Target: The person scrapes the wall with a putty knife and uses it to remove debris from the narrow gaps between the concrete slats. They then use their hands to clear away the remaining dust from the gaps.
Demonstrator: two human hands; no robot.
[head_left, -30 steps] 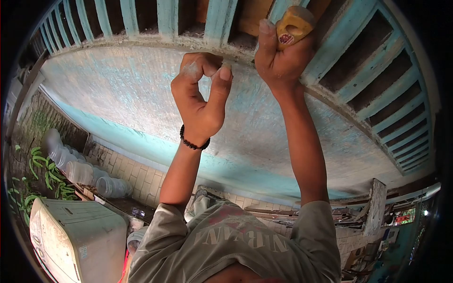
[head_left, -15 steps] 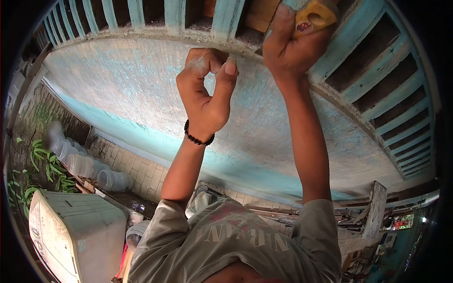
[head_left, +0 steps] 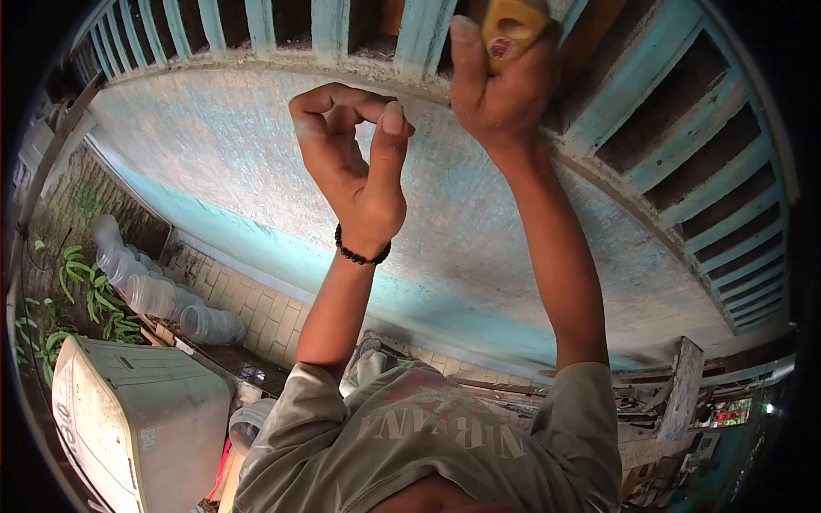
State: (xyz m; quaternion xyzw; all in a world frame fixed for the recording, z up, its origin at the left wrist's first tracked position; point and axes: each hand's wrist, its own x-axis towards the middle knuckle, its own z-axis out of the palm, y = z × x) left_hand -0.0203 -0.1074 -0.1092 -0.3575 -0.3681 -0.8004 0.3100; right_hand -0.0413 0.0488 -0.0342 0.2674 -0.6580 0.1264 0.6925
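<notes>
My right hand (head_left: pixel 506 90) is wrapped round a yellow tool handle (head_left: pixel 515 26) with a hole in it, high in the view in front of the turquoise slats (head_left: pixel 419 38). The rest of that tool is out of view or hidden. To its left, my left hand (head_left: pixel 351 162), with a black bead bracelet (head_left: pixel 361 250) on the wrist, is curled, its thumb tip meeting a bent finger. Whatever may be between those fingertips is too small or hidden to name. Behind both hands is the worn, patchy wall (head_left: pixel 479 222), just below the slats.
At the lower left stand a large whitish box (head_left: pixel 171 427) and several clear plastic containers (head_left: pixel 209 325), beside green leaves (head_left: pixel 103 299). Pale tiled floor (head_left: pixel 265 321) runs along the wall's foot. A wooden post (head_left: pixel 682 389) and clutter are at the lower right.
My right hand and the yellow handle have moved left along the slats. My left hand has shifted slightly left, its fingers a little less tightly curled.
</notes>
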